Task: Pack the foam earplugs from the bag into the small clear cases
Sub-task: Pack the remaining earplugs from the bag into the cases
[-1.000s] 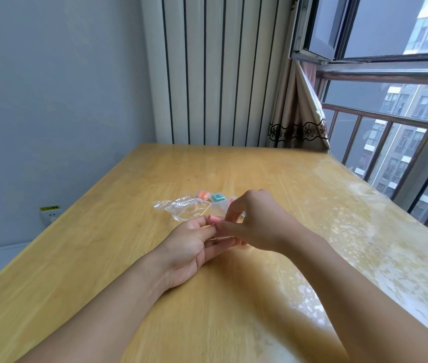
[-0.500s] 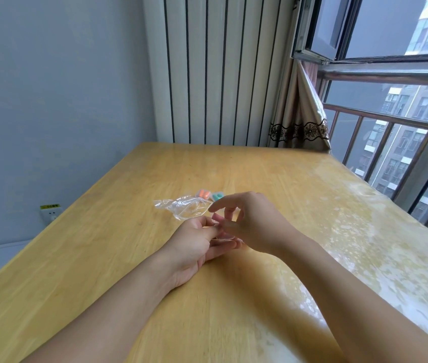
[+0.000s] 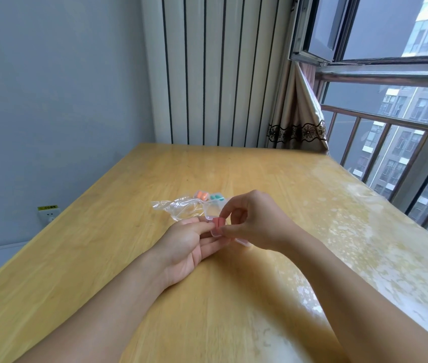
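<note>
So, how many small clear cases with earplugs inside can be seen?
3: the orange-plug case and the teal-plug case on the table behind the bag, and the pink-plug case between both hands. Others may be hidden.

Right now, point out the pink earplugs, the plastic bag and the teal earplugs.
pink earplugs (image 3: 218, 222), head view, on their visible foam.
plastic bag (image 3: 178, 207), head view, its crumpled middle.
teal earplugs (image 3: 216, 197), head view, their middle.
</note>
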{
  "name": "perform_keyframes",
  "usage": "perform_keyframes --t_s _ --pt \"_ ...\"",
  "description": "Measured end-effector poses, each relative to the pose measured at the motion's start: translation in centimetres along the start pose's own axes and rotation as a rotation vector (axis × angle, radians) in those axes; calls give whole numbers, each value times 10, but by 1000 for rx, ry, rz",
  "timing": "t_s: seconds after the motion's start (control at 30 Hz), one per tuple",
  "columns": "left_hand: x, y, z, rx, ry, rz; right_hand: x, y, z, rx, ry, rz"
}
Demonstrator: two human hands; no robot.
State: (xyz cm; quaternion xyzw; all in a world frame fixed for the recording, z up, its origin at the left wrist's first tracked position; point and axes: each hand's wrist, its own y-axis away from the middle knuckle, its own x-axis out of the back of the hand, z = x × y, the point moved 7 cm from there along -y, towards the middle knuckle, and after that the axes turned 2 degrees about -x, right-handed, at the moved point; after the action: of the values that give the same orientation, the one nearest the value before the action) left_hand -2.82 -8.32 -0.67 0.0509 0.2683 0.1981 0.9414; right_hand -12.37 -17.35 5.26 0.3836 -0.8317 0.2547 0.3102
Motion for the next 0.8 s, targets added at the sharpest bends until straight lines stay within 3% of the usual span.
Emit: perform_keyframes --t_s 0.2,0.43,0.8 --pt "-1 1 0 6 -37 -12 3 1 0 33 31 -33" --pt "-4 3 1 6 -50 -30 -3 0 3 53 -133 -150" --pt "1 0 2 -24 -46 -10 2 -5 9 46 -110 -34"
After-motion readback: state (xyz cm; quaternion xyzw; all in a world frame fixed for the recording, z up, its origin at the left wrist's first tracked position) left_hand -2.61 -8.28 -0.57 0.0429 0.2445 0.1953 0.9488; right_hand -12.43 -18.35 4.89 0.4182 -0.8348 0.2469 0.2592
